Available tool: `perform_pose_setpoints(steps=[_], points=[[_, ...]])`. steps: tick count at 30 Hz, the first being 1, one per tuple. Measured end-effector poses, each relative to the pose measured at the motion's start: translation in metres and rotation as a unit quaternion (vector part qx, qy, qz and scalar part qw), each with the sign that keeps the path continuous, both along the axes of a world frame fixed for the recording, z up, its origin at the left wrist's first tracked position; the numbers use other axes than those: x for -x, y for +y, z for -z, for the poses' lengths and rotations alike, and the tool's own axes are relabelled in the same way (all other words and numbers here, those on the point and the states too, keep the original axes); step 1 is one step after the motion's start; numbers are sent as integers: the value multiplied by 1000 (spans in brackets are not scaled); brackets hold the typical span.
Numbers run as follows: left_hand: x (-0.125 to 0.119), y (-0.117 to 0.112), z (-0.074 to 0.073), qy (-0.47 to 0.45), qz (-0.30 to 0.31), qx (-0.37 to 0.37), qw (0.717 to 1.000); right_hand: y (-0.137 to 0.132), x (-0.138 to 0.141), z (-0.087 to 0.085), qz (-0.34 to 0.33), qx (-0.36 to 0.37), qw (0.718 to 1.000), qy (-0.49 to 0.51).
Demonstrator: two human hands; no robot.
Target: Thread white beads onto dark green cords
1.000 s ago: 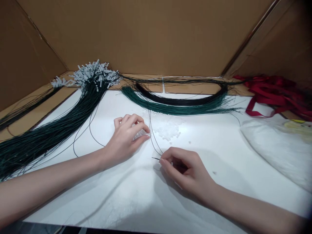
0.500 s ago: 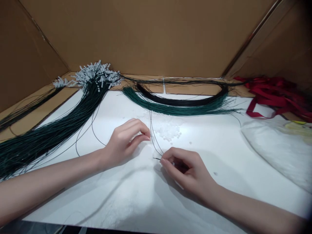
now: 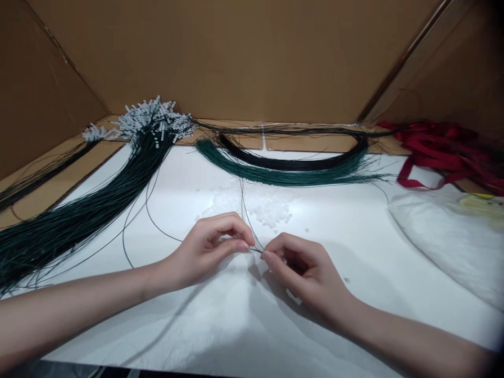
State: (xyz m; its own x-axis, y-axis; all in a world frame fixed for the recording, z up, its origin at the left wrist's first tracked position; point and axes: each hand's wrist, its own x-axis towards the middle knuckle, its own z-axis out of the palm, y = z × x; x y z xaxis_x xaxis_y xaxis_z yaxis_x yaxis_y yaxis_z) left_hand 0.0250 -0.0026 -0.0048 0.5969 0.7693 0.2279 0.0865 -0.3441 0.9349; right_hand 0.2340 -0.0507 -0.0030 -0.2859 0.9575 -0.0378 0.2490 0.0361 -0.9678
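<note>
Near the middle of the white work surface, my right hand [image 3: 301,265] pinches a thin dark wire [image 3: 258,250] between thumb and fingertips. My left hand [image 3: 218,239] has its thumb and forefinger closed at the wire's other side, so the two pinches nearly meet. A thin strand [image 3: 249,223] runs up from the fingertips toward the back. Behind my hands lies a loose scatter of small white beads [image 3: 271,210]. Any bead inside my fingers is hidden.
On the left lies a thick bundle of dark green wires [image 3: 98,210] with white beaded tips [image 3: 151,121]. Curved green wires [image 3: 271,176] and black wires [image 3: 291,164] rest at the back. Red ribbon [image 3: 444,152] and a clear plastic bag [image 3: 441,236] are on the right. Cardboard walls [image 3: 236,58] surround the surface.
My left hand has moved right and down to the wire end sticking out of my right hand, and now pinches it. The right hand has hardly moved.
</note>
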Motion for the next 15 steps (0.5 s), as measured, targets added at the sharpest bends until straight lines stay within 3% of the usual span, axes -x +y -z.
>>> perform_pose_setpoints(steps=[8,15], points=[[0,4,2,-38,11,91,995,1,-1,1,9,2,1000,22],[-1,4,2,-61,13,126,990,-1,-1,3,9,0,1000,21]])
